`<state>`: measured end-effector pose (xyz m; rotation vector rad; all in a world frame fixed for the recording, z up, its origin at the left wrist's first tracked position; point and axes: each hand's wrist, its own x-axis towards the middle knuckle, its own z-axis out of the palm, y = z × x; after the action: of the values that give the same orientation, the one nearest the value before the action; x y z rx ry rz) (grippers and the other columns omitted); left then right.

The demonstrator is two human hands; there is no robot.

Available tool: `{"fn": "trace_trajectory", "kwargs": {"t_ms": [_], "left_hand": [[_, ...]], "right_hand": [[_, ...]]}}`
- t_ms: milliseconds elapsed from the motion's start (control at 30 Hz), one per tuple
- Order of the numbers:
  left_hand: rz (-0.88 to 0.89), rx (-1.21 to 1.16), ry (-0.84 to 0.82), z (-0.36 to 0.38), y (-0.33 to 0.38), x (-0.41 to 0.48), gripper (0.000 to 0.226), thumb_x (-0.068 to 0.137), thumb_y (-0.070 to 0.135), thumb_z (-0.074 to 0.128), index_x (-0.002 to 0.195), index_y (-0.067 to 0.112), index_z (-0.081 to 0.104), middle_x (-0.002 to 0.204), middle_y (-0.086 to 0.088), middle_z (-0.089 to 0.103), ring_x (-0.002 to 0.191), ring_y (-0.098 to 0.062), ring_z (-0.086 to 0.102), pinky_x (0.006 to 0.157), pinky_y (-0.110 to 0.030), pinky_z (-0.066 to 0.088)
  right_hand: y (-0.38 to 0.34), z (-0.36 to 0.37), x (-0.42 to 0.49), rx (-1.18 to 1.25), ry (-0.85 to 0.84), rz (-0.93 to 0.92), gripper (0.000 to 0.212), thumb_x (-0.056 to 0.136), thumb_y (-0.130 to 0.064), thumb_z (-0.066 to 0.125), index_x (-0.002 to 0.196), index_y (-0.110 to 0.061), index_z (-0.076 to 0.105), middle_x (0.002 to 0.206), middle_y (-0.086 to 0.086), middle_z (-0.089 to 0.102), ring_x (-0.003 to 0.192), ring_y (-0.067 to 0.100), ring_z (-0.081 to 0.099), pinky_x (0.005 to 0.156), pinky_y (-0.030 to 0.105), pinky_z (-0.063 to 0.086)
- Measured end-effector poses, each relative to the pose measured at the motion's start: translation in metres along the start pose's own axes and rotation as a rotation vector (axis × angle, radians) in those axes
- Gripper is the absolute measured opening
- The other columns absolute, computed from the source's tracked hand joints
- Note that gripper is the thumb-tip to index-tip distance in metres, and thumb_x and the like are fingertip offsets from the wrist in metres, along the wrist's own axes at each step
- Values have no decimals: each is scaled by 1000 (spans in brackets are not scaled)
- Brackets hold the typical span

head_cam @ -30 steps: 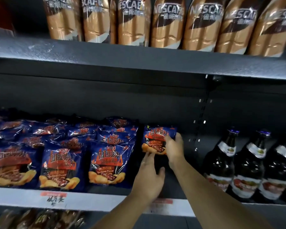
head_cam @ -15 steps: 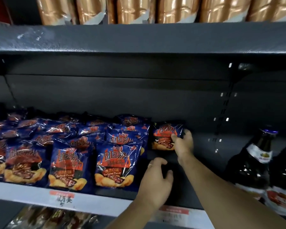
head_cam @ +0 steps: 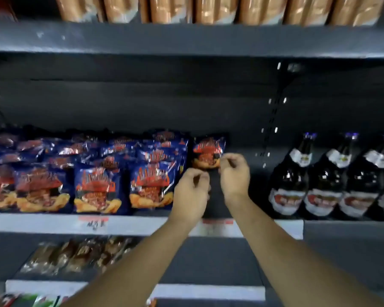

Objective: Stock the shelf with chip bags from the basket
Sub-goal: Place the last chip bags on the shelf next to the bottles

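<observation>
The dark middle shelf (head_cam: 142, 224) carries several blue and orange chip bags in rows on its left half. The rightmost chip bag (head_cam: 206, 149) stands alone near the back, beside the front-row bag (head_cam: 151, 187). My right hand (head_cam: 234, 173) hovers just in front of that lone bag's lower right corner, fingers loosely curled, gripping nothing. My left hand (head_cam: 192, 191) hangs a little lower and to the left, also loosely curled and empty. The basket is out of view. The picture is blurred by motion.
Dark glass bottles (head_cam: 324, 180) stand on the same shelf to the right, with a bare gap between them and the chip bags. Tan coffee bottles (head_cam: 208, 9) line the shelf above. Brown packets (head_cam: 75, 255) lie on the shelf below.
My right hand has let go of the rightmost chip bag and drawn back. My left hand has lifted off the shelf floor and pulled back too. The camera has tilted down.
</observation>
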<state>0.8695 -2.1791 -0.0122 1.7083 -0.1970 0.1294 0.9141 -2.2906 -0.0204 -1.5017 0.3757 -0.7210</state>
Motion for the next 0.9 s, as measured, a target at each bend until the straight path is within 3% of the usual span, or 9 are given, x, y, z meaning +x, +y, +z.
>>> {"fn": "trace_trajectory", "kwargs": {"t_ms": [100, 200, 267, 400, 500, 667, 767, 900], "left_hand": [[30, -22, -24, -10, -1, -29, 17, 99, 16, 52, 84, 22, 57, 69, 1, 60, 58, -14, 54, 48, -18, 41], [81, 3, -50, -18, -13, -60, 21, 99, 19, 54, 79, 26, 57, 64, 14, 57, 60, -7, 55, 56, -22, 41], [63, -4, -95, -25, -29, -86, 22, 100, 21, 52, 79, 25, 56, 61, 15, 57, 57, -5, 54, 53, -19, 40], [-31, -28, -185, -39, -84, -141, 18, 102, 21, 51, 85, 17, 57, 65, 7, 60, 54, -11, 53, 50, -20, 40], [-124, 12, -230, -43, -142, -179, 18, 102, 22, 50, 88, 14, 58, 64, 4, 59, 54, -14, 54, 51, -24, 41], [-306, 133, -276, -46, -250, -231, 22, 102, 30, 48, 89, 14, 57, 66, -11, 57, 57, -27, 54, 57, -45, 46], [-374, 192, -257, -49, -302, -256, 22, 101, 30, 49, 89, 15, 58, 62, 3, 56, 56, -14, 53, 59, -38, 45], [-513, 221, -237, -53, -352, -284, 18, 100, 33, 51, 94, 18, 58, 68, 0, 60, 64, -22, 60, 65, -46, 53]], "right_hand": [[0, -15, -45, 41, -53, 12, 25, 91, -3, 58, 79, -24, 63, 75, -1, 65, 75, 18, 59, 79, 40, 52], [4, -31, -93, 114, -73, 15, 18, 90, -5, 58, 82, -19, 64, 79, -1, 64, 79, 18, 60, 80, 44, 54], [20, -43, -125, 127, -87, 54, 16, 93, -5, 58, 83, -15, 64, 79, -1, 61, 76, 16, 58, 74, 41, 53], [76, -71, -187, 94, -106, 132, 16, 94, -11, 60, 80, -19, 64, 81, 10, 61, 77, 27, 58, 71, 46, 52], [130, -90, -232, 39, -117, 265, 16, 99, -6, 57, 85, -11, 62, 77, 12, 60, 67, 28, 55, 57, 39, 49], [217, -111, -292, -108, -119, 467, 14, 100, -5, 58, 87, -10, 62, 71, 9, 58, 64, 23, 53, 59, 35, 47], [259, -118, -318, -134, -137, 564, 16, 101, -5, 57, 86, -10, 60, 67, 9, 56, 57, 20, 51, 52, 34, 44], [315, -121, -350, -200, -153, 664, 12, 98, -16, 61, 87, -14, 63, 72, 9, 61, 65, 23, 56, 58, 35, 47]]}}
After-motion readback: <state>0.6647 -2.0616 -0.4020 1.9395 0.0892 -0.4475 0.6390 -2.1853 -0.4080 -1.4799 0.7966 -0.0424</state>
